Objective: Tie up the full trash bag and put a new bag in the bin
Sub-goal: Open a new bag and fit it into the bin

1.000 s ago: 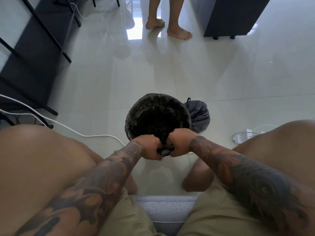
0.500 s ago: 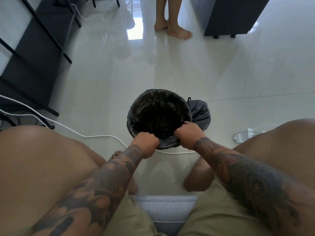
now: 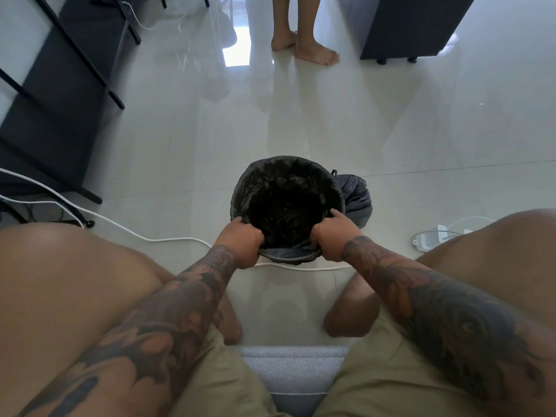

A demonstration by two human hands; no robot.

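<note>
A second ago my hands were bunched together at the near edge of the bin [image 3: 240, 203], pulling the new bag's [image 3: 285, 254] mouth; now they have slid apart along the rim. My left hand [image 3: 242, 239] grips the near-left rim with the film under its curled fingers, and my right hand [image 3: 329, 236] clamps the near-right rim the same way. I judge that the liner is now spread round the opening and only needs tucking down.

Inside the bin I see only crinkled black plastic lining the walls, with a dark hollow below; nothing seems to lie in it. The full trash bag [image 3: 356, 200] sits on the floor touching the bin's far-right side, its neck already knotted. A white cable [image 3: 168, 239] runs along the floor just nearer me than the bin.
</note>
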